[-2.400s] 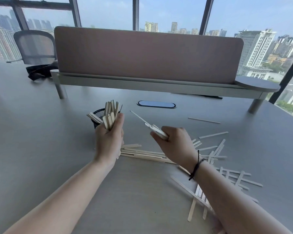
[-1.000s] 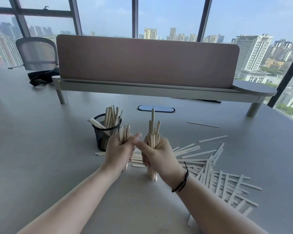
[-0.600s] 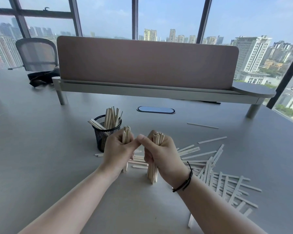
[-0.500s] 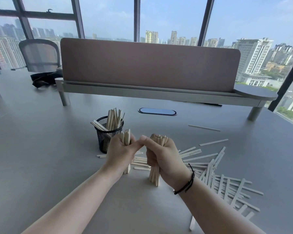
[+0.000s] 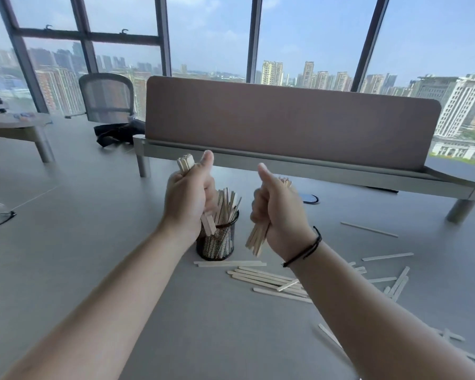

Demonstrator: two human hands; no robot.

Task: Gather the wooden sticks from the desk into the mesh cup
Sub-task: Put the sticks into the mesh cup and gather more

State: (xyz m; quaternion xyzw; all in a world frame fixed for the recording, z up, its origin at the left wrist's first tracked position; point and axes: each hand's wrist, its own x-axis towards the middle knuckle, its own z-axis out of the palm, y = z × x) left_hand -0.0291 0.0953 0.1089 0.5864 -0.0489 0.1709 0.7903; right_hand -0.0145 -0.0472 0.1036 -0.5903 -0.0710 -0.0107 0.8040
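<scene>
The desk (image 5: 66, 270) spreads grey beneath both my forearms, and I work over it because the sticks lie scattered on its top. Beyond my knuckles stands the long brown divider panel (image 5: 285, 119) on its low shelf, well apart from what I am doing. Below and to the right of my right wrist lie the loose wooden sticks (image 5: 269, 281), flat and crisscrossed on the desk, a few strays farther out to the right; these remain to be gathered, so I judge the task partly done. The mesh cup (image 5: 217, 242) stands upright between my two hands, just under my left one, already bristling with sticks that lean against its rim; I keep it close so each load has a short way to go. My left hand (image 5: 188, 198) is curled tight around a left bundle (image 5: 185, 163) held nearly upright, thumb raised, its lower ends poking out right at the cup's mouth, which I take as lining it up for the drop. My right hand (image 5: 277, 215) is likewise clenched around a right bundle (image 5: 255, 239), thumb up, held off the desk beside the cup, ends slanting down, waiting its turn, I judge. A thin black cord (image 5: 303, 249) circles my right wrist. I can read no brand, label or writing anywhere.
</scene>
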